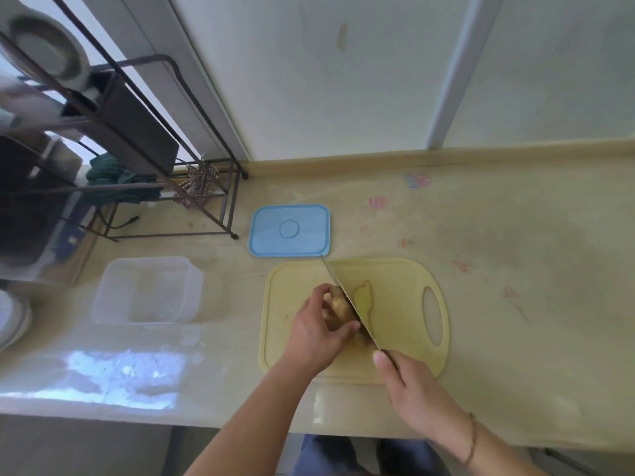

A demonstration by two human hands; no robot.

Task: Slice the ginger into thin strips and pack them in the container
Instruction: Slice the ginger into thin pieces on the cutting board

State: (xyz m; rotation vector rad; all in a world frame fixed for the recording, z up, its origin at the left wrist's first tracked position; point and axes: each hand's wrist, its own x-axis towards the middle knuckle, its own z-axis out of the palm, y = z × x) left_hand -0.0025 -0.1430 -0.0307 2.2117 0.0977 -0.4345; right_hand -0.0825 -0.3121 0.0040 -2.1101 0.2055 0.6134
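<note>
On the pale yellow cutting board, my left hand grips a knobbly piece of ginger, fingers curled over it. My right hand holds the handle of a long knife, whose blade runs diagonally along the right side of the ginger, tip toward the blue lid. A flat ginger slice lies on the board just right of the blade. The clear plastic container stands open and empty to the left of the board.
The container's blue lid lies flat behind the board. A dark metal rack with cloths and dishes fills the back left. The counter's front edge runs below my forearms; a wall stands behind.
</note>
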